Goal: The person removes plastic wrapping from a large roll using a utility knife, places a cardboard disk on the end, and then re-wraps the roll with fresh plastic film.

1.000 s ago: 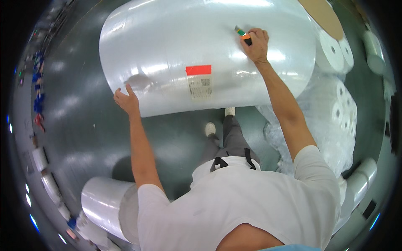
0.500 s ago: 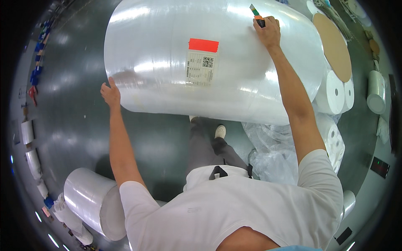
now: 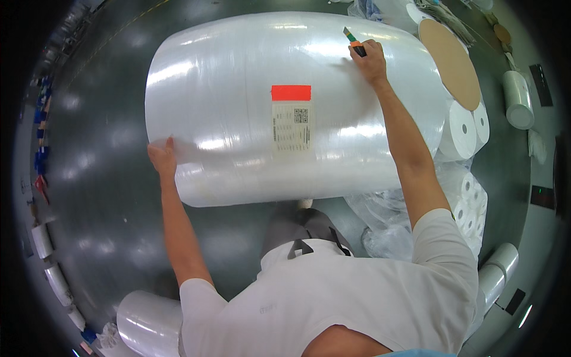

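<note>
A very large roll of clear plastic film (image 3: 238, 77) lies sideways in front of me. Its curved face carries a white label (image 3: 291, 128) below a red strip (image 3: 291, 93). Near the roll's lower left edge is my left hand (image 3: 162, 157), its thumb against the film and its other fingers partly hidden. My right hand (image 3: 373, 61) is closed around a utility knife (image 3: 358, 47) with a black, orange and green body. The knife points up and left over the roll's upper right part; whether its tip touches the film cannot be told.
At the roll's right end are a round brown cardboard disc (image 3: 449, 62) and white rolls (image 3: 462, 130). Crumpled clear plastic (image 3: 386, 229) lies beside my right side. Another film roll (image 3: 148, 321) sits behind my left arm, and further rolls (image 3: 496, 273) stand at lower right.
The film roll and its label appear lower in view, showing more floor beyond. My left hand's fingers have drawn in at the roll's edge. The knife remains in my right hand, slightly further left.
</note>
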### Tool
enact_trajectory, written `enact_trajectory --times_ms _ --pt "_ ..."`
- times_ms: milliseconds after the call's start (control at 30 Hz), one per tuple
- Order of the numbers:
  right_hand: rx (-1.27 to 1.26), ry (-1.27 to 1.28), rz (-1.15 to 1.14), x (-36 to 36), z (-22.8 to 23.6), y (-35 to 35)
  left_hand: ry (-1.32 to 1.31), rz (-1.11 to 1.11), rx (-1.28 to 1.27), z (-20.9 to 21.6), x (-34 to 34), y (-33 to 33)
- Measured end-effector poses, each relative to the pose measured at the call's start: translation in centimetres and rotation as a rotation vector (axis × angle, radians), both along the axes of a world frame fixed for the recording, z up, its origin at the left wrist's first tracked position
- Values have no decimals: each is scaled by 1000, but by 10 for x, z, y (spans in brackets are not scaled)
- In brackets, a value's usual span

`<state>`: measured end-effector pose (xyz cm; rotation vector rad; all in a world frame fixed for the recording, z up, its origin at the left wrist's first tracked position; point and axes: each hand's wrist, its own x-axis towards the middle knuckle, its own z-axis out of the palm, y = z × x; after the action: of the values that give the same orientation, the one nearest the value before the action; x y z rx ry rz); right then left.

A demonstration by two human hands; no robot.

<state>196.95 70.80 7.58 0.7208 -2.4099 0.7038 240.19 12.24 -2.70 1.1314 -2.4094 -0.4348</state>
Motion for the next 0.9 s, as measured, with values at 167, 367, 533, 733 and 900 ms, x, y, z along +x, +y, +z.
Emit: enact_trajectory --times_ms 167,367,533,733,900 --pt "68 95 39 -25 4 -4 -149 68 78 -13 -22 -21" --pt "-384 -511 109 63 34 -57 -157 178 199 -17 -15 -21" --pt "-46 -1347 150 223 80 -99 -129 171 231 -27 -26 -15" --pt "10 -1158 96 278 66 -136 -164 190 242 -20 -35 6" --pt "50 -946 85 276 71 -170 -183 182 245 -17 -34 9"
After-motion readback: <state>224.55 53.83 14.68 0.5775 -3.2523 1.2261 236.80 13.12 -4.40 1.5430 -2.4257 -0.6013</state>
